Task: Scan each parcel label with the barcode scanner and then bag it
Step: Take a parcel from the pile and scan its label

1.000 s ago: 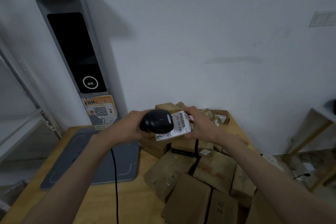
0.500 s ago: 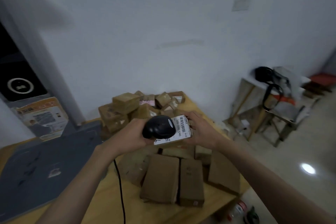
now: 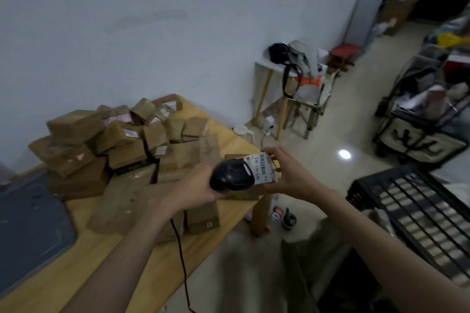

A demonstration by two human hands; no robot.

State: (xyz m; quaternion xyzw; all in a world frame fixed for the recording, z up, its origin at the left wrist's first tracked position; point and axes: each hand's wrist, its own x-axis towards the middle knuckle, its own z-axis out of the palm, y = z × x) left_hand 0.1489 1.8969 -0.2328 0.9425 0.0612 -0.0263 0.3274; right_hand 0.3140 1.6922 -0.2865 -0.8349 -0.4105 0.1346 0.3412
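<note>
My left hand [image 3: 194, 187] grips a black barcode scanner [image 3: 232, 175], its cable [image 3: 181, 259] hanging down over the wooden table [image 3: 142, 272]. The scanner's head lies over the white label [image 3: 263, 167] of a small parcel [image 3: 267, 171], which my right hand [image 3: 288, 175] holds by its right side just past the table's right edge. A heap of brown parcels [image 3: 122, 150] covers the back of the table.
A grey pad [image 3: 28, 221] lies on the table at the left. A black slatted crate [image 3: 417, 213] stands at the right. On the floor sit small cans [image 3: 288, 220], a side table with bags [image 3: 297, 68] and a cart [image 3: 419, 122].
The view has swung right, away from the grey kiosk toward the floor and crate. Both hands moved right with the scanner and parcel, still held together.
</note>
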